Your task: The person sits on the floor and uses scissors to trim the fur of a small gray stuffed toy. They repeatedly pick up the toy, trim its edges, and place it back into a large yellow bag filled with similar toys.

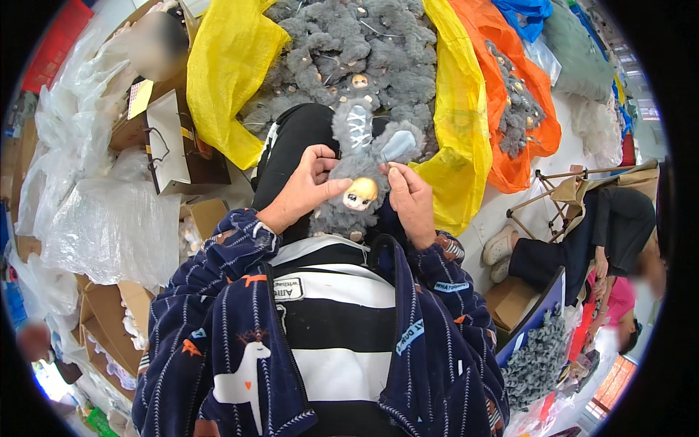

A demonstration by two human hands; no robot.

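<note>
A grey plush doll (357, 156) with a pale face and long ears lies on my lap, head toward me. My left hand (306, 186) grips its body, thumb stretched across toward the face. My right hand (409, 198) pinches the doll near one pale-lined ear, fingers closed on the fur. Beyond my knees a big yellow bag (466, 109) holds a heap of several like grey dolls (364, 44).
An orange bag (535, 138) with more grey dolls sits at the right. Clear plastic bags (95, 218) and open cardboard boxes (109, 320) crowd the left. A seated person (604, 226) works at the right beside a wooden folding stand (553, 189).
</note>
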